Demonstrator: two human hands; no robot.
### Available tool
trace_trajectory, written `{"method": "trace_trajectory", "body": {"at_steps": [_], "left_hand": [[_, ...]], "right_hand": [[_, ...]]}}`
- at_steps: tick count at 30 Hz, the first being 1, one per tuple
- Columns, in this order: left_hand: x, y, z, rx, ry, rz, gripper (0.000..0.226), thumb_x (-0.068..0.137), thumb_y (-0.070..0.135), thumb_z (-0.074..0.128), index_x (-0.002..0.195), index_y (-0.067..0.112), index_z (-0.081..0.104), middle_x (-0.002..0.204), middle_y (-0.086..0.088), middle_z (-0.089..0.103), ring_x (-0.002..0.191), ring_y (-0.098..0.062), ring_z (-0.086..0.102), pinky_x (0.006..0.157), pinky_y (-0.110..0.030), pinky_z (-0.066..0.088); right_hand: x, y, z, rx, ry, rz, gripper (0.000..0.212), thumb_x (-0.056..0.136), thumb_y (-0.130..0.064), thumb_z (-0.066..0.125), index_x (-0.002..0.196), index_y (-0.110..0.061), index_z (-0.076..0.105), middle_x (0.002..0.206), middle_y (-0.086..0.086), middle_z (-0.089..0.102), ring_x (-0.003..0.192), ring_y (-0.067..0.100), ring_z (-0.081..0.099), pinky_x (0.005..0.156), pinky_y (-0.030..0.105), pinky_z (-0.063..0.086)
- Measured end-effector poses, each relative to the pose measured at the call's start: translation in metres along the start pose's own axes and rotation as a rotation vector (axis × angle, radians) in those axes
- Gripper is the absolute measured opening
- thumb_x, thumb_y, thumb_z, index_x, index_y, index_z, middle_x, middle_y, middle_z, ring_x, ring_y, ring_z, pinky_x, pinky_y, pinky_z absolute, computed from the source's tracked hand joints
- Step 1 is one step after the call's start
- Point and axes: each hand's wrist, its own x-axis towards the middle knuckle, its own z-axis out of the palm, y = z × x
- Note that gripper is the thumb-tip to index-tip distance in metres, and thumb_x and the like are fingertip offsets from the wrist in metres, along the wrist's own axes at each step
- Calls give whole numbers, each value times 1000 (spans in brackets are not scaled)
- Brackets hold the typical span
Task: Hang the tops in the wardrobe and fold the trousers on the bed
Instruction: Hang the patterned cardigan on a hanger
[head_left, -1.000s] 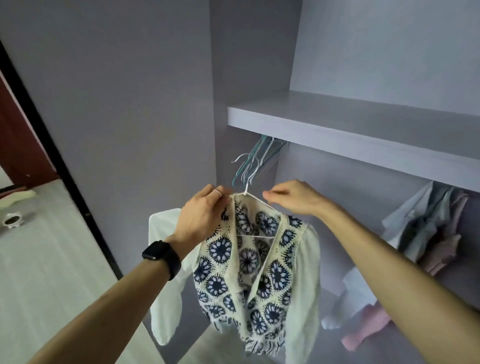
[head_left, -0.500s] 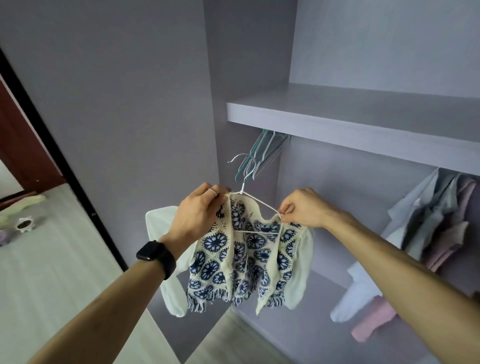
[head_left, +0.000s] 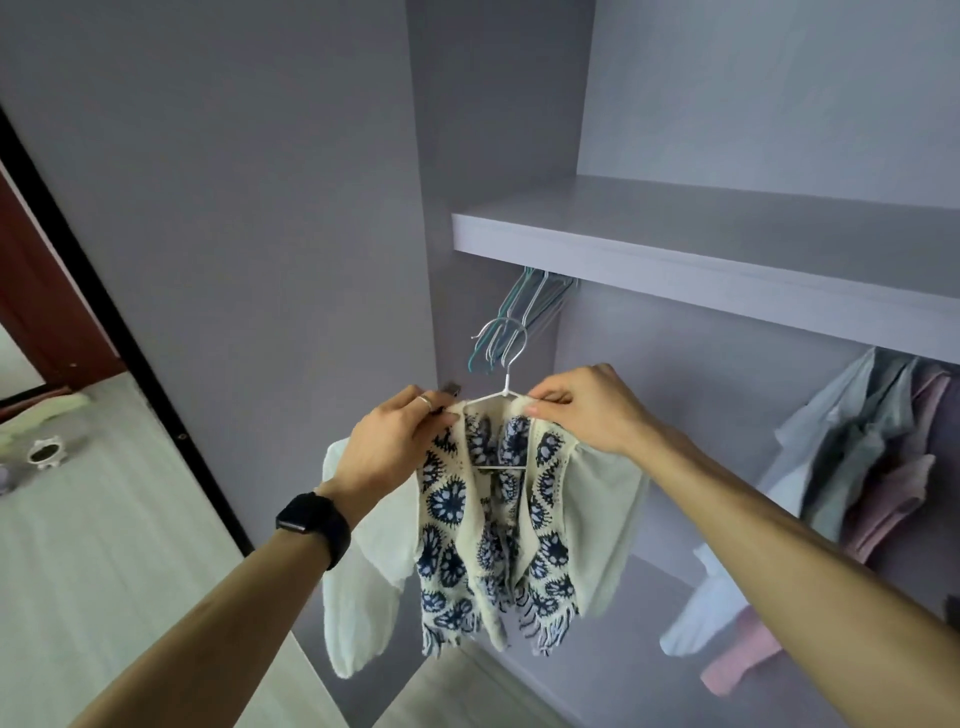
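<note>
A cream cardigan (head_left: 483, 530) with blue crochet flowers and white sleeves sits on a white wire hanger (head_left: 506, 364), held in front of the open wardrobe. My left hand (head_left: 395, 441) grips the cardigan's left shoulder over the hanger. My right hand (head_left: 582, 405) pinches the right side of its neckline by the hanger's neck. The hanger's hook points up, below the wardrobe shelf (head_left: 675, 254) and just in front of several empty teal and white hangers (head_left: 524, 312).
Several grey, white and pink garments (head_left: 857, 467) hang at the wardrobe's right. The wardrobe's grey side panel (head_left: 234, 260) stands at the left. Beyond it lie a pale floor (head_left: 78, 545) and a small white object (head_left: 45, 453).
My right hand has moved from the cardigan's right shoulder up to the neckline near the hook. The cardigan now hangs spread out on the hanger, and the hook stands clear.
</note>
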Motion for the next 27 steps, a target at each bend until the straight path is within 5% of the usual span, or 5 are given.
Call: {"method": "trace_trajectory", "body": {"at_steps": [7,15,18,27], "left_hand": [[-11,-29,1,179,-163,-53,31,97,52,56,119,31,65,107,12,66,96,-21,65,74,-34,53],[-14,-39,-3,220,-118,13,29,93,46,64,112,26,72,104,10,72,93,-23,69,74,-35,57],[-17,-41,-3,239,-114,29,30,93,50,63,110,28,75,102,10,74,92,-23,70,73,-35,56],[-31,-65,-4,198,-199,-185,30,90,44,70,104,19,78,96,0,77,90,-26,71,77,-34,55]], "right_hand": [[-16,14,21,-26,119,-28,19,91,-33,75,106,-24,80,99,-10,78,91,2,70,90,20,52],[-28,33,26,-22,184,-63,17,92,-29,74,105,-20,80,94,-9,78,82,2,70,80,15,50],[-36,44,28,-43,181,-54,15,92,-28,74,102,-19,80,89,-9,78,73,2,66,72,3,40],[-47,63,22,-89,219,-82,16,91,-23,75,103,-13,80,95,-4,78,77,1,64,75,-2,35]]}}
